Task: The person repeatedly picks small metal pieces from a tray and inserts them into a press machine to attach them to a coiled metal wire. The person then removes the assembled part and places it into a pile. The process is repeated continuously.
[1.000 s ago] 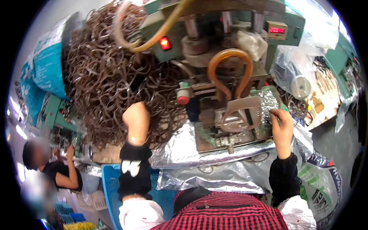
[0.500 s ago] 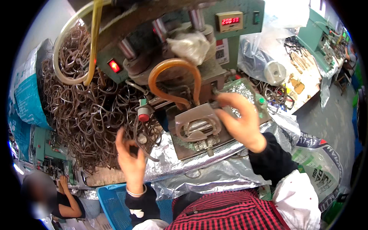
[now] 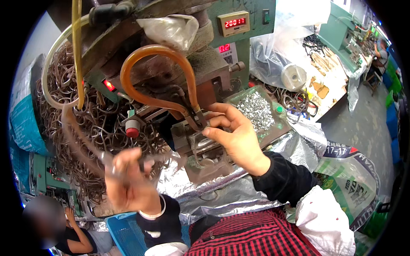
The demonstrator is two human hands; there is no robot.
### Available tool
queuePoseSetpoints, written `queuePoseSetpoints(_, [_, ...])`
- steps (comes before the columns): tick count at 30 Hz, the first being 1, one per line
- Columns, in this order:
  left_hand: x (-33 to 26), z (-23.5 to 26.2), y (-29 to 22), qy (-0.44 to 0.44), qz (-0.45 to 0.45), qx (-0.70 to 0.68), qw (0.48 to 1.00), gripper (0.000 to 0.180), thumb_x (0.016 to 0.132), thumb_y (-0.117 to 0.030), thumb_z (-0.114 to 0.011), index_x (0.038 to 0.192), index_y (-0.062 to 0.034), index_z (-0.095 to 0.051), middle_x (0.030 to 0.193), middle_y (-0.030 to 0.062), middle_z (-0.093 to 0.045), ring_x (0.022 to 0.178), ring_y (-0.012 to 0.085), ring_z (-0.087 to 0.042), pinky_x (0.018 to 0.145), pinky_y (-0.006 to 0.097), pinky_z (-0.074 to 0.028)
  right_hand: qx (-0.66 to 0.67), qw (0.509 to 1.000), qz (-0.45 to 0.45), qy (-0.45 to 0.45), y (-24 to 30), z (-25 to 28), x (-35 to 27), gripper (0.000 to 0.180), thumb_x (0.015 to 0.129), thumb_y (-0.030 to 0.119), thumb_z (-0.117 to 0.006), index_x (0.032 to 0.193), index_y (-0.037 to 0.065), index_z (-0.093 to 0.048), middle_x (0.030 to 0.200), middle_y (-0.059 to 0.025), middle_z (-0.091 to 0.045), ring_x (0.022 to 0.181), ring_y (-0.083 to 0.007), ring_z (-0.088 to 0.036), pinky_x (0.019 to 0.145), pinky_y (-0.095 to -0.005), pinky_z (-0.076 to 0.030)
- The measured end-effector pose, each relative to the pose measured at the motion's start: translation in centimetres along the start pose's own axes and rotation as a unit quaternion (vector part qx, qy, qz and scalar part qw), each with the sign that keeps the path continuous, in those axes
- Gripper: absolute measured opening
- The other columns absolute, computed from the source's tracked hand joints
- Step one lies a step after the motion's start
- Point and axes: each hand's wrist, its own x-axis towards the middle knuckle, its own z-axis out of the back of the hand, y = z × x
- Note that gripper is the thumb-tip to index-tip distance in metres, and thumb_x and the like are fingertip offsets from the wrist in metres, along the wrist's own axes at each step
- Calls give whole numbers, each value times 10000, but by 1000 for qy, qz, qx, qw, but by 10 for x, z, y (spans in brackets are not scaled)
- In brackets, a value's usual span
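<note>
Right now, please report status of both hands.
Left hand blurred, gripping a thin strap loop. Right hand fingertips at the press fixture. Orange hose arches close above.

Above my right hand [image 3: 239,138] the orange hose loop [image 3: 156,77] blocks me; the tangled wire pile [image 3: 92,128] crowds my left hand [image 3: 128,183].

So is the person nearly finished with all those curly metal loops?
Not nearly, as far as I can tell. A big heap of loops waits beside the press, so lots seems left. In hand: the left hand, blurred, holds what looks like one loop, while the right hand has its fingers at the press's fixture. No pile of finished pieces is clearly visible, so what's already done can't be judged.
</note>
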Motion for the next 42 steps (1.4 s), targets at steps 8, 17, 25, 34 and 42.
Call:
queuePoseSetpoints(8, [-23,-9,1,130,-79,71,986,242,879,46,-632,1107,5,-702,964,165,-663,785,206,-652,598,265,-533,-284,947,124,79,22,27,-16,472,826,14,-590,1298,19,-589,1269,-214,-610,1148,-377,-615,1028,-424,-475])
queuePoseSetpoints(17, [-40,-41,7,266,-150,73,949,275,786,152,-653,1013,0,-686,932,170,-703,778,293,-666,691,346,-547,-696,670,210,-149,-48,134,5,166,759,108,-742,901,47,-682,1249,-184,-600,1326,-397,-480,862,-487,-529])
queuePoseSetpoints(25, [-44,-38,9,263,-156,84,949,316,763,156,-666,1030,-11,-690,949,163,-711,768,288,-650,678,342,-528,-593,749,225,-191,-19,131,19,71,806,109,-718,858,71,-688,947,-91,-666,1006,-327,-605,831,-435,-507])
queuePoseSetpoints(34, [-36,-38,13,264,-159,35,951,215,790,108,-653,978,4,-667,934,139,-698,755,227,-614,611,335,-481,-497,820,173,-224,-29,147,24,135,887,85,-668,996,18,-712,909,-135,-711,847,-285,-676,774,-361,-516])
queuePoseSetpoints(42, [-46,-34,-11,202,-77,66,974,398,692,31,-712,1089,7,-730,1075,150,-685,656,231,-560,580,335,-448,-490,845,127,-174,-39,141,17,150,884,52,-693,1021,-6,-716,916,-132,-718,837,-238,-684,778,-316,-515])
